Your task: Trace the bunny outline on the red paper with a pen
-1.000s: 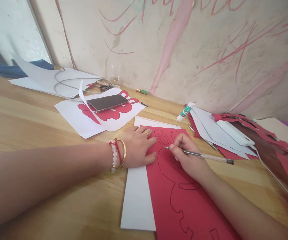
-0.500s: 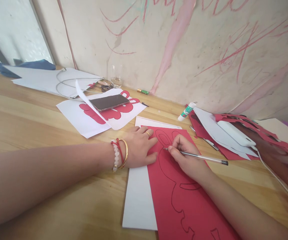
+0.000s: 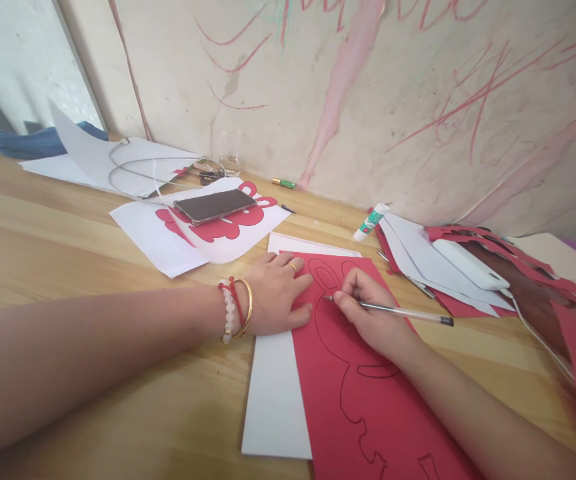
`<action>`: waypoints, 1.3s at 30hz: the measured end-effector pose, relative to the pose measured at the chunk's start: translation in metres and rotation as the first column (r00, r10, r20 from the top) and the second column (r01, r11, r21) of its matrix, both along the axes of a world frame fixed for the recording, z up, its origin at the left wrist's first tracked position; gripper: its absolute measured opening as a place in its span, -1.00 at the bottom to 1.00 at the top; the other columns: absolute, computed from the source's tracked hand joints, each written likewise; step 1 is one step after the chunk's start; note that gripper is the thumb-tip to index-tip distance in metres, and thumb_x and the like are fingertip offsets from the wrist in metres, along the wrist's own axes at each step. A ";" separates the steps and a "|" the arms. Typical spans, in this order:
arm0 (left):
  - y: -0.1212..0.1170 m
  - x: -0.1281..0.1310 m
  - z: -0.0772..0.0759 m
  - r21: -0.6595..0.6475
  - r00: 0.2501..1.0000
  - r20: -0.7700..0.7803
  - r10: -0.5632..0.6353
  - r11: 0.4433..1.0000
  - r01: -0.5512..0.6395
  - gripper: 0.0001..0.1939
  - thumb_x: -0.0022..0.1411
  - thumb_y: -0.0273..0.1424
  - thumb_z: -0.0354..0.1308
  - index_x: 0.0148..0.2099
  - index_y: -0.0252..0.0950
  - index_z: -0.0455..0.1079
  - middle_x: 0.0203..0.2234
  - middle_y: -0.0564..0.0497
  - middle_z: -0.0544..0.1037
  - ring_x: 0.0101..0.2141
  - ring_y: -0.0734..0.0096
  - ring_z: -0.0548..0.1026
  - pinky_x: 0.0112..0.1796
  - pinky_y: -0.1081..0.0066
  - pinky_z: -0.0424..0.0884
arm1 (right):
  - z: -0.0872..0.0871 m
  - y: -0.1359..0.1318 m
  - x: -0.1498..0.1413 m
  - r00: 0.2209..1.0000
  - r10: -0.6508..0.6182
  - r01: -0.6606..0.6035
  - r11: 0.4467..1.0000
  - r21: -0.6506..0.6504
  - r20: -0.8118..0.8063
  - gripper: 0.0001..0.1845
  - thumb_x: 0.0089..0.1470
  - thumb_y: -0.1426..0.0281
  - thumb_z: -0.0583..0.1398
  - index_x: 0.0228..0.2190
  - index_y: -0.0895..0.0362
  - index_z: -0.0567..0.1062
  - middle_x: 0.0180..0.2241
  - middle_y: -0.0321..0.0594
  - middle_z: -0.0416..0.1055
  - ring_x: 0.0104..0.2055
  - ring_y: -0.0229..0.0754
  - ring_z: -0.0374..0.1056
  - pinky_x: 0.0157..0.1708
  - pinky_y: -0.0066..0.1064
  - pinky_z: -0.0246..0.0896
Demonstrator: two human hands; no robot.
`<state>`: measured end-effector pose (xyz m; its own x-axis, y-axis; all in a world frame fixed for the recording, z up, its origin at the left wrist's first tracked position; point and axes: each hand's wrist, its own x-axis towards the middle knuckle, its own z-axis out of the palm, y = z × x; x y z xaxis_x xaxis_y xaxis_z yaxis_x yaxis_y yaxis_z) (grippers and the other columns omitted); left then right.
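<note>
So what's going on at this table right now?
One person is working with both bare hands. The right hand grips a clear ballpoint pen, its tip at a sheet of red paper bearing a black outline of a long-eared figure. The left hand lies flat on that sheet, near its edge. The sheet partly covers a white paper sheet on the light wooden table. Beyond them lie a dark-screened smartphone and a white glue stick.

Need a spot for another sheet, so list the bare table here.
Bare wood of the table lies left of the white sheet with the red cutout, and right of the red card, below the paper pile. Crowded at the right end, around the power bank, and behind, around the phone.
</note>
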<state>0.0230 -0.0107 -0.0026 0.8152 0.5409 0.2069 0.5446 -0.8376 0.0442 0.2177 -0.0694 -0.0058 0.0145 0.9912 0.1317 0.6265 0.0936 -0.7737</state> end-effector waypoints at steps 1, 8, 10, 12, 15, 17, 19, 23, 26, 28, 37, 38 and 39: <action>0.000 0.000 0.000 -0.002 1.000 -0.006 -0.001 1.000 0.001 -0.64 0.28 -0.17 -0.05 -0.08 -0.29 0.40 -0.10 -0.15 0.41 -0.06 0.09 0.34 -0.04 0.14 0.24 | 0.000 0.000 0.000 1.000 -0.007 0.007 1.000 -0.001 -0.004 -0.78 0.08 0.39 0.11 -0.53 0.05 0.14 -0.59 -0.43 0.06 -0.56 -0.30 -0.01 -0.56 -0.43 -0.10; -0.001 -0.001 0.003 -0.013 1.000 -0.025 0.010 1.000 -0.010 -0.65 0.28 -0.18 -0.04 -0.08 -0.30 0.40 -0.10 -0.15 0.41 -0.05 0.09 0.34 -0.04 0.15 0.24 | 0.000 0.000 0.000 0.999 0.005 -0.005 1.000 0.009 0.039 -0.77 0.07 0.40 0.11 -0.53 0.05 0.14 -0.56 -0.41 0.08 -0.51 -0.28 0.04 -0.52 -0.43 -0.05; -0.001 -0.001 0.004 -0.024 1.000 -0.021 0.007 1.000 -0.008 -0.65 0.28 -0.19 -0.03 -0.08 -0.30 0.40 -0.11 -0.15 0.42 -0.06 0.09 0.34 -0.04 0.14 0.24 | 0.000 0.000 0.001 0.999 0.021 -0.020 1.000 -0.002 0.045 -0.77 0.08 0.40 0.11 -0.53 0.05 0.15 -0.56 -0.41 0.09 -0.51 -0.28 0.03 -0.52 -0.43 -0.05; -0.001 -0.001 0.004 -0.028 1.000 -0.019 0.004 1.000 -0.004 -0.65 0.28 -0.19 -0.03 -0.07 -0.30 0.40 -0.11 -0.15 0.42 -0.06 0.08 0.34 -0.04 0.14 0.23 | 0.000 0.000 0.001 0.999 0.031 -0.031 0.999 -0.008 0.043 -0.77 0.08 0.39 0.11 -0.53 0.05 0.15 -0.57 -0.41 0.08 -0.52 -0.28 0.02 -0.53 -0.43 -0.06; -0.001 0.000 0.003 -0.027 1.000 -0.018 0.006 1.000 -0.006 -0.64 0.27 -0.18 -0.03 -0.07 -0.30 0.40 -0.11 -0.15 0.41 -0.06 0.08 0.33 -0.04 0.14 0.23 | -0.001 0.000 0.001 1.000 0.012 -0.012 1.000 -0.004 0.019 -0.77 0.09 0.39 0.11 -0.53 0.05 0.14 -0.59 -0.43 0.07 -0.55 -0.29 0.00 -0.55 -0.43 -0.07; -0.001 0.000 0.004 -0.026 1.000 -0.023 0.006 1.000 -0.006 -0.63 0.27 -0.18 -0.04 -0.06 -0.31 0.40 -0.11 -0.16 0.41 -0.06 0.07 0.33 -0.04 0.14 0.23 | -0.002 0.001 0.001 1.000 0.001 -0.001 1.000 0.000 0.010 -0.77 0.08 0.39 0.11 -0.53 0.05 0.14 -0.59 -0.43 0.07 -0.56 -0.29 0.00 -0.55 -0.43 -0.08; -0.001 0.000 0.004 -0.026 1.000 -0.031 0.005 1.000 -0.006 -0.62 0.28 -0.17 -0.05 -0.05 -0.31 0.40 -0.11 -0.16 0.41 -0.06 0.08 0.33 -0.03 0.13 0.23 | -0.002 0.001 0.001 1.000 -0.003 0.003 1.000 0.006 0.021 -0.77 0.08 0.40 0.11 -0.53 0.05 0.14 -0.58 -0.42 0.07 -0.54 -0.29 0.01 -0.55 -0.43 -0.08; -0.001 0.000 0.004 -0.033 0.999 -0.048 0.008 0.999 -0.009 -0.62 0.29 -0.18 -0.07 -0.04 -0.31 0.39 -0.10 -0.16 0.40 -0.06 0.08 0.33 -0.03 0.14 0.23 | -0.002 0.001 0.001 0.999 0.009 -0.009 1.000 0.007 0.037 -0.77 0.08 0.41 0.11 -0.53 0.05 0.14 -0.56 -0.41 0.07 -0.52 -0.28 0.02 -0.52 -0.42 -0.06; -0.001 0.000 0.003 -0.026 0.999 -0.035 0.010 1.000 -0.011 -0.62 0.28 -0.18 -0.05 -0.05 -0.31 0.39 -0.10 -0.16 0.41 -0.05 0.07 0.33 -0.03 0.14 0.24 | -0.002 0.000 0.001 0.999 0.033 -0.032 0.999 -0.012 0.025 -0.77 0.09 0.40 0.11 -0.53 0.05 0.15 -0.56 -0.42 0.07 -0.51 -0.28 0.02 -0.51 -0.42 -0.04; -0.001 0.000 0.003 -0.023 1.000 -0.027 0.008 1.000 -0.009 -0.63 0.28 -0.18 -0.05 -0.05 -0.31 0.39 -0.10 -0.16 0.41 -0.05 0.07 0.33 -0.03 0.14 0.23 | -0.002 0.000 0.001 1.000 0.026 -0.026 0.999 -0.018 0.014 -0.77 0.09 0.40 0.10 -0.53 0.05 0.14 -0.56 -0.42 0.06 -0.51 -0.28 0.01 -0.51 -0.42 -0.05; -0.001 0.000 0.003 -0.032 1.000 -0.020 0.005 0.999 -0.005 -0.64 0.28 -0.18 -0.04 -0.08 -0.30 0.39 -0.10 -0.16 0.41 -0.06 0.08 0.33 -0.03 0.14 0.23 | -0.002 0.001 0.001 0.999 0.032 -0.032 0.999 -0.010 0.021 -0.77 0.09 0.41 0.11 -0.53 0.06 0.14 -0.56 -0.41 0.07 -0.51 -0.28 0.01 -0.51 -0.42 -0.05; -0.001 0.000 0.003 -0.034 1.000 -0.026 0.006 0.999 -0.007 -0.64 0.28 -0.18 -0.04 -0.07 -0.30 0.39 -0.10 -0.15 0.41 -0.06 0.08 0.33 -0.03 0.15 0.23 | -0.003 0.001 0.002 0.999 0.034 -0.033 0.999 -0.013 0.018 -0.77 0.10 0.41 0.11 -0.53 0.06 0.15 -0.56 -0.42 0.07 -0.51 -0.29 0.01 -0.51 -0.42 -0.06; -0.001 0.000 0.004 -0.035 0.999 -0.034 0.007 0.999 -0.008 -0.64 0.28 -0.17 -0.05 -0.07 -0.30 0.39 -0.10 -0.15 0.41 -0.06 0.09 0.33 -0.03 0.15 0.22 | -0.003 0.001 0.002 0.999 0.030 -0.030 0.999 -0.014 0.014 -0.77 0.10 0.41 0.10 -0.53 0.06 0.14 -0.56 -0.42 0.06 -0.52 -0.29 0.00 -0.52 -0.42 -0.07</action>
